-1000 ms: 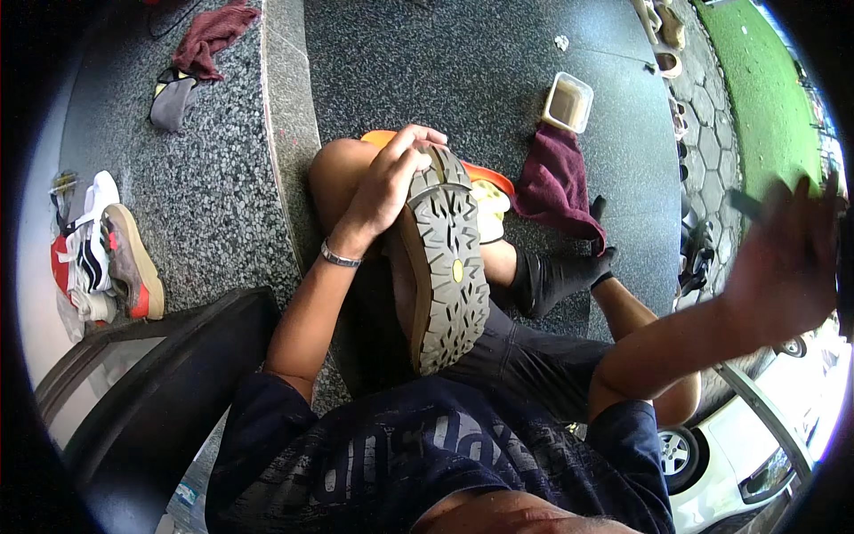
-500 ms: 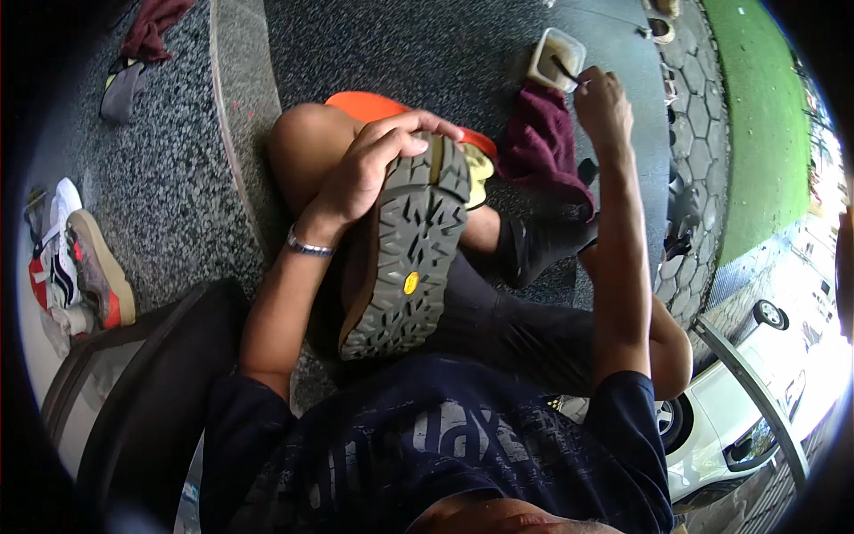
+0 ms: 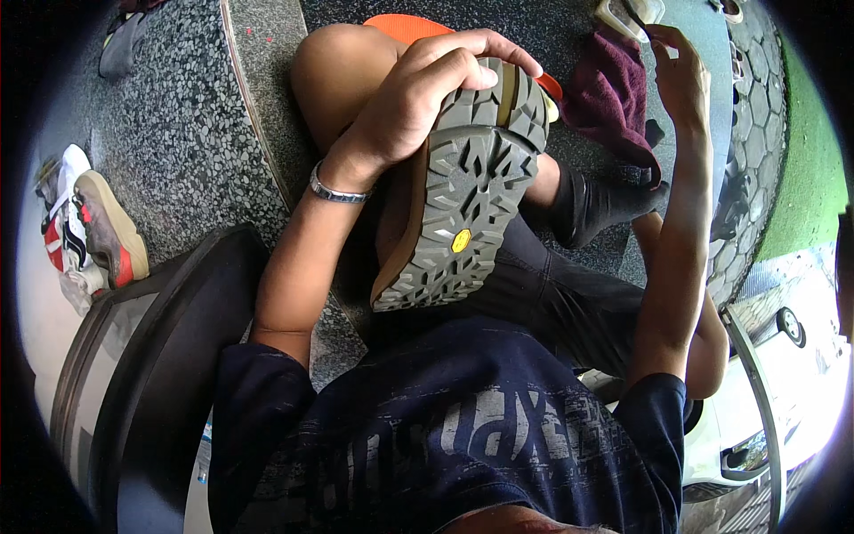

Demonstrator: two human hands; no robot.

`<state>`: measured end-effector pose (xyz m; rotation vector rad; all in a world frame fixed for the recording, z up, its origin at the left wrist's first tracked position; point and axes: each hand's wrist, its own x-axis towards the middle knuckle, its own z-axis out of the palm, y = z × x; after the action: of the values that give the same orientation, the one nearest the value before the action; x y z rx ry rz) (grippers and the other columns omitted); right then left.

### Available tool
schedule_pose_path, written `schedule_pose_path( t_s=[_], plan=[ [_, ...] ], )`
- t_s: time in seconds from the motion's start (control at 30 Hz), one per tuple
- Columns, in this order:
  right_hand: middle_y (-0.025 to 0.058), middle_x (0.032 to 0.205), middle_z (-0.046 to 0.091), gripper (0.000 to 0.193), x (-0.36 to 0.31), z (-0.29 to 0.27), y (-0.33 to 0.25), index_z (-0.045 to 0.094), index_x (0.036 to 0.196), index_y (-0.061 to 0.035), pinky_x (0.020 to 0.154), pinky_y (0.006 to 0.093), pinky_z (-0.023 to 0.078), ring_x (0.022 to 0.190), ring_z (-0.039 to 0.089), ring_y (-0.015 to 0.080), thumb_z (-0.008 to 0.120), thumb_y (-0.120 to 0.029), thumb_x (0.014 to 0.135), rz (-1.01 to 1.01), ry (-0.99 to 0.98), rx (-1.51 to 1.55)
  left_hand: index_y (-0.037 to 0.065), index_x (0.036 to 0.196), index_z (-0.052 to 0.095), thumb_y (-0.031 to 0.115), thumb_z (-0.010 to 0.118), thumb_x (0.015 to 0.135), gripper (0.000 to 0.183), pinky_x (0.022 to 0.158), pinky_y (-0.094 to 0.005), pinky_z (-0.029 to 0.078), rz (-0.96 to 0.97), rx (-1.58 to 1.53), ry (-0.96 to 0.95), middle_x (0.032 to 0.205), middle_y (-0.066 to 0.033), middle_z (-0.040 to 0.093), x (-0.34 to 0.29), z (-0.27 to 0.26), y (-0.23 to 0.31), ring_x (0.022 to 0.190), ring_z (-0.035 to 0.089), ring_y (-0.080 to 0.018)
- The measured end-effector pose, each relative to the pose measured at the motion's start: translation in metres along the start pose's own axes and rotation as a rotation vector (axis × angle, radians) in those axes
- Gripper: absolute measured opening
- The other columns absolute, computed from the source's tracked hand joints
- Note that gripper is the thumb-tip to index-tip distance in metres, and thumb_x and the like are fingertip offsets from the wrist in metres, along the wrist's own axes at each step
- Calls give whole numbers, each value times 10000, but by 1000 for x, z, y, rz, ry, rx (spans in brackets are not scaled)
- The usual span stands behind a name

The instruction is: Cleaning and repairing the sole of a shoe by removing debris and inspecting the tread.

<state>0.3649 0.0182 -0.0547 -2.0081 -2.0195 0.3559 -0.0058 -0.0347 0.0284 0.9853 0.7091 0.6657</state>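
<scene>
My left hand (image 3: 414, 111) grips a boot (image 3: 471, 200) by its heel end, fingers curled over the edge. The boot's dark, deep-lugged sole with a small yellow oval faces up, and brown upper shows along one side. My right arm stretches forward. Its hand (image 3: 683, 84) is closed on a thin dark handle (image 3: 635, 16) that reaches into a whitish plastic tub (image 3: 656, 11) at the top edge of the picture. The handle's far end is hidden in the tub, so its kind is unclear. A maroon cloth (image 3: 614, 98) lies just left of my right hand.
An orange thing (image 3: 405, 27) lies behind my bent knee. Several shoes (image 3: 111, 227) stand at the left beside a dark chair-like frame (image 3: 178, 356). A raised stone strip (image 3: 267, 89) crosses the speckled floor. To the right are hexagonal paving (image 3: 756, 133) and a white car (image 3: 725, 445).
The whole view has shifted, so the tub and cloth sit higher and farther right. The boot appears larger and higher. My left hand keeps its hold, and my right stays at the tub.
</scene>
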Motion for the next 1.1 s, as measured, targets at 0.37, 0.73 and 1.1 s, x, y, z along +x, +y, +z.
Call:
schedule_pose_path(
  t_s=[0.37, 0.73, 1.1],
  plan=[
    [83, 1169, 750, 301, -20, -4, 1, 714, 1251, -183, 952, 398, 537, 1089, 715, 250, 602, -339, 1020, 56, 120, -65, -122, 1284, 545, 341, 412, 855, 645, 986, -355, 525, -115, -140, -11, 1184, -222, 668, 2, 1, 5, 1055, 677, -255],
    [73, 943, 714, 243, -40, -41, -72, 649, 1237, -38, 667, 277, 488, 740, 620, 92, 582, -69, 1005, 164, 162, 179, -133, 1277, 527, 328, 461, 843, 636, 935, -366, 548, -229, -109, 67, 1149, -226, 678, 3, 9, 24, 995, 698, -266],
    [67, 836, 554, 193, -70, -61, -145, 578, 1083, 28, 715, 312, 442, 754, 522, 129, 448, -95, 1012, 75, 65, 543, -164, 1229, 569, 288, 423, 835, 617, 940, -355, 555, -159, -534, -48, 1108, -235, 694, 3, 6, 19, 986, 703, -266]
  ],
)
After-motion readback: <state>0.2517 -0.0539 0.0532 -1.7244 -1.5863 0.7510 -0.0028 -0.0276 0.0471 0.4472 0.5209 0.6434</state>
